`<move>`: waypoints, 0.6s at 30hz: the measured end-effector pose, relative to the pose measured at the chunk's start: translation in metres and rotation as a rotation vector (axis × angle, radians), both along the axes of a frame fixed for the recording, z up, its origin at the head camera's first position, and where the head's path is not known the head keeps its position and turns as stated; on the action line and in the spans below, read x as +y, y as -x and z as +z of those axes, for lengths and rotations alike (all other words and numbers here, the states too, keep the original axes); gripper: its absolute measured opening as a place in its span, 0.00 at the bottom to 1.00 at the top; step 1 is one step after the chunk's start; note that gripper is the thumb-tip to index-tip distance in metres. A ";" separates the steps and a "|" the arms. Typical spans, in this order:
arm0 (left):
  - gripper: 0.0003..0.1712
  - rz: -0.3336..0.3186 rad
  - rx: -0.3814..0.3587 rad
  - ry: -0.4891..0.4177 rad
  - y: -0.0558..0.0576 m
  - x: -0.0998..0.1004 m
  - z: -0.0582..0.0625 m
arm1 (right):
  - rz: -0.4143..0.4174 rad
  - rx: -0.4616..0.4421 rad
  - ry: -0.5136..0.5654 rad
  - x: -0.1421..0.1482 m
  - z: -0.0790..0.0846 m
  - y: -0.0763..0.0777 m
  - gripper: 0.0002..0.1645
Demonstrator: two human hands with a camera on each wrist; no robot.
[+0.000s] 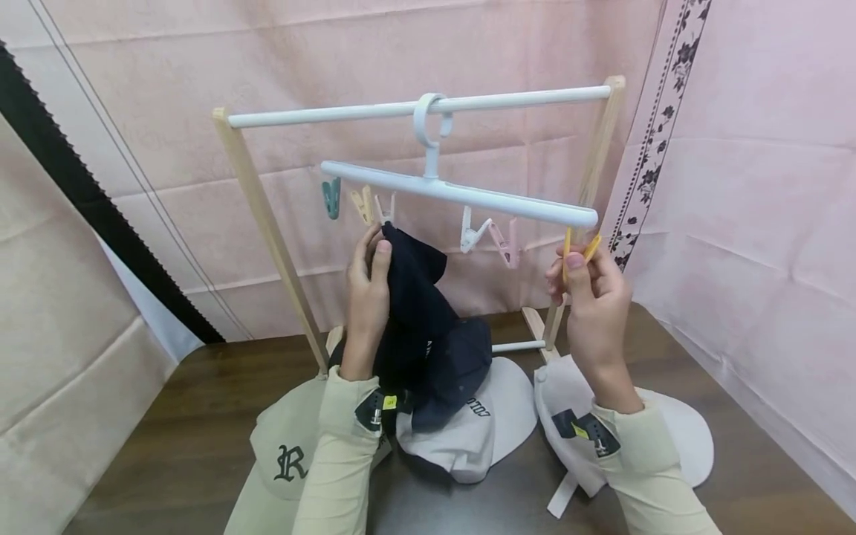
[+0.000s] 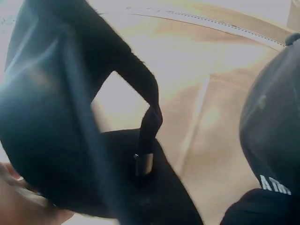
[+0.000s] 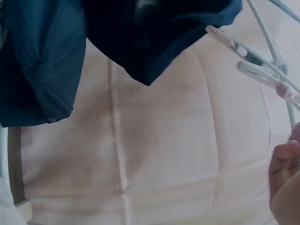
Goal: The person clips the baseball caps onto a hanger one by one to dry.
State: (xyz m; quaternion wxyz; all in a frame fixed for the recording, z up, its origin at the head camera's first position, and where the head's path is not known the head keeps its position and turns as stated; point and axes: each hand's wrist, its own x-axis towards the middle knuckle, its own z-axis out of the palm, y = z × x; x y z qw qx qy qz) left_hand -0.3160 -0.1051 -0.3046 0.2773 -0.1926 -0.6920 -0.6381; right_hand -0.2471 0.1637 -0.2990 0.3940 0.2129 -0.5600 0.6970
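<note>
My left hand point(image 1: 368, 279) grips a dark cap point(image 1: 414, 275) by its edge, just under a pale pink clothespin point(image 1: 386, 212) on the white hanger point(image 1: 461, 193). That cap's strap and metal buckle point(image 2: 144, 164) show in the left wrist view. A navy cap crown point(image 1: 464, 368) with white lettering sits below, overlapping the dark cloth. At the hanger's right end, my right hand point(image 1: 598, 297) pinches a yellow clothespin point(image 1: 568, 249) between thumb and fingers. Several other clothespins hang from the bar, among them a green one point(image 1: 331, 198), a white one point(image 1: 472, 232) and a pink one point(image 1: 506, 244).
The hanger hooks over the top rail point(image 1: 321, 116) of a wood-and-white rack. On the brown table point(image 1: 167, 431) lie a beige cap point(image 1: 287, 431) with a black letter, a white lettered cap point(image 1: 461, 446) and another white cap point(image 1: 685, 435). Pink cloth point(image 1: 334, 44) hangs behind.
</note>
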 end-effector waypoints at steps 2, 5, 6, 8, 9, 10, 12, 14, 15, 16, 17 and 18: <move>0.36 -0.012 0.020 0.018 -0.003 0.000 0.004 | -0.050 0.067 -0.018 -0.006 0.000 -0.004 0.09; 0.37 -0.015 0.031 0.106 -0.007 -0.002 0.010 | -0.124 0.153 -0.030 -0.014 0.001 -0.009 0.12; 0.37 -0.008 0.033 0.139 -0.007 -0.002 0.012 | -0.150 0.173 -0.037 -0.017 0.001 -0.012 0.14; 0.34 0.011 0.025 0.183 -0.009 -0.003 0.012 | -0.181 0.196 -0.047 -0.021 0.001 -0.016 0.16; 0.33 0.034 0.021 0.196 -0.009 -0.003 0.011 | -0.184 0.202 -0.048 -0.022 0.001 -0.018 0.18; 0.31 0.068 0.028 0.203 -0.009 -0.003 0.011 | -0.182 0.206 -0.048 -0.024 0.002 -0.021 0.20; 0.26 0.165 0.045 0.221 -0.008 -0.003 0.010 | -0.196 0.205 -0.066 -0.026 0.004 -0.026 0.21; 0.21 0.282 0.055 0.253 -0.007 -0.005 0.008 | -0.216 0.200 -0.092 -0.028 0.006 -0.032 0.21; 0.20 0.337 0.056 0.272 -0.006 -0.006 0.006 | -0.223 0.198 -0.111 -0.029 0.006 -0.034 0.20; 0.19 0.379 0.055 0.288 -0.005 -0.006 0.005 | -0.230 0.196 -0.131 -0.030 0.007 -0.036 0.20; 0.19 0.404 0.051 0.300 -0.005 -0.006 0.004 | -0.240 0.194 -0.156 -0.030 0.008 -0.038 0.19; 0.20 0.412 0.053 0.305 -0.003 -0.006 0.003 | -0.249 0.192 -0.179 -0.031 0.009 -0.039 0.18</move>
